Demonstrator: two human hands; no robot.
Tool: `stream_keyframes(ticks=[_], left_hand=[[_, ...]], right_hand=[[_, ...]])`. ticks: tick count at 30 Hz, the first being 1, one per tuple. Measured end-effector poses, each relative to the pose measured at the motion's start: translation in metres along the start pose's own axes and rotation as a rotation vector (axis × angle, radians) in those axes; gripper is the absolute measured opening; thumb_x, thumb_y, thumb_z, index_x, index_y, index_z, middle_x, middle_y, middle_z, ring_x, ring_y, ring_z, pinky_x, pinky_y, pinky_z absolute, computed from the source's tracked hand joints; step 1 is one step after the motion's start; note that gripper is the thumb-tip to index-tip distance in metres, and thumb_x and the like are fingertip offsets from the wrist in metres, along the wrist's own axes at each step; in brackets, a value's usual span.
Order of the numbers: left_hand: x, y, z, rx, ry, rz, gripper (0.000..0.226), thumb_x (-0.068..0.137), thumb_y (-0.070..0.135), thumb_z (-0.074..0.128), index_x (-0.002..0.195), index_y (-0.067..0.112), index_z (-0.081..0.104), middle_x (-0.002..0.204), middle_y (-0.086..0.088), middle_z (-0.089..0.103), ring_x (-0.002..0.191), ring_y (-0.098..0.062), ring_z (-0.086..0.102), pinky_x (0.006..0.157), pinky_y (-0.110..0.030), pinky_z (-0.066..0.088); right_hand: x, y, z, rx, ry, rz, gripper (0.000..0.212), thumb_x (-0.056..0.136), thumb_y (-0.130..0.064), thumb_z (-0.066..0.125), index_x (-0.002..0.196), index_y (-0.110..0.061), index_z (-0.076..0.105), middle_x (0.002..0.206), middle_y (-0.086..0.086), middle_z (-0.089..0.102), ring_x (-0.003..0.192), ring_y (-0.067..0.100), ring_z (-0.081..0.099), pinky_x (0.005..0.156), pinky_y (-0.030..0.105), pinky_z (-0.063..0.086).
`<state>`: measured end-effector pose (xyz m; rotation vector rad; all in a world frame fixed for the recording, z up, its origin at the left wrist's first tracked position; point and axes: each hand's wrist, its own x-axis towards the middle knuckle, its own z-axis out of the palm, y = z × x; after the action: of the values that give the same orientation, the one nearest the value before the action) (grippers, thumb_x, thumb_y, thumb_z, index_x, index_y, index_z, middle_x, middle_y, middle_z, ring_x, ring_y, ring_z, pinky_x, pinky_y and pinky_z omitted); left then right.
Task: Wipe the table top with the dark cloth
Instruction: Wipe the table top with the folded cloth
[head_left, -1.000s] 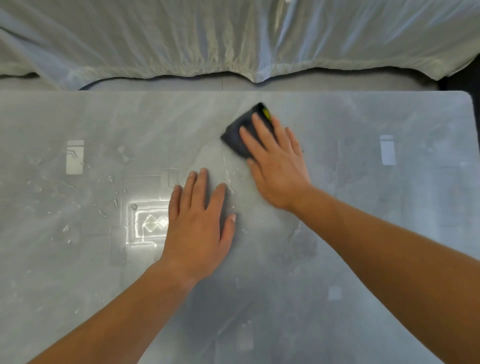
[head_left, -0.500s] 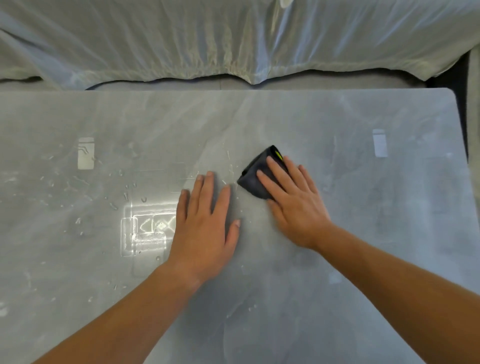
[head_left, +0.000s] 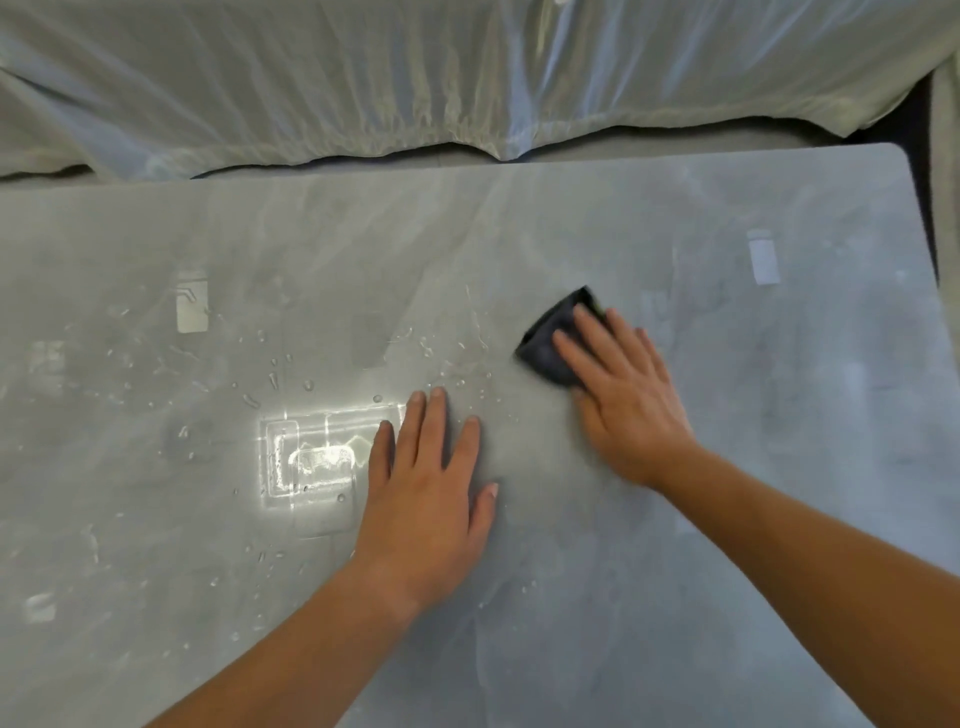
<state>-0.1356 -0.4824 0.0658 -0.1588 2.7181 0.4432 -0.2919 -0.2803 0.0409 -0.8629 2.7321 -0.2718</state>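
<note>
Evidently caught mid-wipe. Logged right hand (head_left: 623, 400) laid flat over dark cloth (head_left: 543, 351), fingers straight and slightly spread, pressing down rather than curling round or pinching. Placed cloth right of centre on table top (head_left: 753, 571), bunched into a dark wedge poking out beyond the fingertips toward the far left, with the rest hidden under palm and fingers. Logged left hand (head_left: 426, 493) planted palm-down on bare surface near middle, fingers straight and close together, thumb out, holding nothing, apart from cloth. Noted water droplets (head_left: 306, 385) and thin streaks scattered left of cloth, from just beyond left fingertips out toward left edge, around a bright reflection (head_left: 311, 457). Saw few or none on right-hand stretch; could not rule out a thin film there under glare. Noted pale draped sheet (head_left: 467, 78) past far edge, apart from both hands. Judged step as wiping in progress, well short of finished, with wet patch unwiped. Judged next move to need a firm, flat leftward sweep through droplets, pressure kept even to stop cloth bunching or slipping out, and left hand lifted or shifted out of path first.
</note>
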Motion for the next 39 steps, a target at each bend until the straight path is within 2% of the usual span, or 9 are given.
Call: stream_keyframes(ticks=[4,11,16,18,24,29,31,37,39], left_hand=[[-0.001,-0.002,0.004,0.020,0.013,0.010,0.067,0.097,0.052,0.022,0.155,0.020,0.027,0.167,-0.015,0.006,0.154,-0.030,-0.007,0.122,-0.053,0.006],[-0.008,0.004,0.006,-0.043,0.072,-0.006,0.067,0.096,0.049,0.026,0.154,0.016,0.030,0.167,-0.016,0.007,0.154,-0.028,-0.004,0.122,-0.055,0.010],[-0.036,0.019,0.016,-0.064,0.089,-0.012,0.064,0.098,0.047,0.024,0.154,0.017,0.032,0.167,-0.014,0.006,0.154,-0.026,-0.005,0.123,-0.053,0.007],[-0.047,0.025,0.021,-0.075,0.080,-0.030,0.064,0.098,0.048,0.023,0.153,0.018,0.033,0.167,-0.013,0.006,0.154,-0.026,-0.006,0.123,-0.051,0.003],[-0.082,0.043,0.037,-0.021,0.064,-0.115,0.065,0.098,0.049,0.021,0.153,0.018,0.032,0.167,-0.014,0.007,0.154,-0.026,-0.004,0.122,-0.051,0.000],[-0.104,0.044,0.051,0.010,0.061,-0.159,0.066,0.098,0.051,0.017,0.155,0.019,0.029,0.167,-0.014,0.004,0.154,-0.026,-0.006,0.122,-0.052,0.001],[-0.110,0.044,0.055,0.007,0.066,-0.175,0.066,0.098,0.051,0.016,0.156,0.019,0.027,0.167,-0.013,0.003,0.154,-0.026,-0.007,0.122,-0.050,0.000],[-0.132,0.042,0.066,-0.003,0.039,-0.217,0.068,0.098,0.051,0.019,0.157,0.019,0.024,0.167,-0.014,0.003,0.154,-0.027,-0.006,0.123,-0.048,0.000],[-0.138,0.041,0.068,0.016,0.031,-0.213,0.068,0.097,0.050,0.019,0.158,0.020,0.021,0.167,-0.014,0.003,0.154,-0.027,-0.006,0.124,-0.048,0.004]], right_hand=[[0.017,-0.007,-0.001,0.086,0.086,0.356,0.057,0.102,-0.030,0.038,0.157,-0.031,0.024,0.168,-0.004,0.008,0.155,0.026,0.001,0.125,0.044,0.000],[-0.055,-0.012,0.013,-0.031,-0.067,-0.047,0.056,0.100,-0.036,0.028,0.156,-0.030,0.029,0.168,-0.004,0.012,0.155,0.025,0.002,0.125,0.049,0.007],[-0.041,0.002,0.009,0.126,0.091,0.343,0.059,0.096,-0.031,0.036,0.155,-0.031,0.030,0.167,-0.004,0.013,0.154,0.027,0.007,0.125,0.044,0.003],[-0.059,-0.018,0.018,0.097,0.116,0.337,0.061,0.095,-0.028,0.040,0.155,-0.028,0.031,0.167,-0.001,0.015,0.154,0.030,0.008,0.125,0.048,0.007],[-0.126,-0.025,0.035,0.023,-0.014,-0.018,0.060,0.098,-0.027,0.042,0.156,-0.030,0.027,0.168,-0.005,0.011,0.155,0.026,0.003,0.124,0.049,0.007],[-0.093,-0.013,0.024,0.109,0.087,0.330,0.057,0.102,-0.030,0.032,0.158,-0.030,0.022,0.168,-0.005,0.006,0.154,0.027,0.000,0.125,0.046,0.000],[-0.108,-0.029,0.033,0.065,0.094,0.276,0.059,0.099,-0.030,0.030,0.158,-0.029,0.021,0.168,-0.002,0.007,0.154,0.030,0.001,0.125,0.048,0.001],[-0.175,-0.034,0.048,-0.068,-0.069,-0.152,0.059,0.098,-0.031,0.036,0.156,-0.026,0.027,0.168,0.000,0.013,0.155,0.031,0.006,0.123,0.054,0.015],[-0.163,-0.018,0.041,-0.072,-0.055,-0.138,0.059,0.096,-0.030,0.034,0.155,-0.026,0.030,0.167,-0.001,0.014,0.154,0.029,0.008,0.123,0.055,0.013]])
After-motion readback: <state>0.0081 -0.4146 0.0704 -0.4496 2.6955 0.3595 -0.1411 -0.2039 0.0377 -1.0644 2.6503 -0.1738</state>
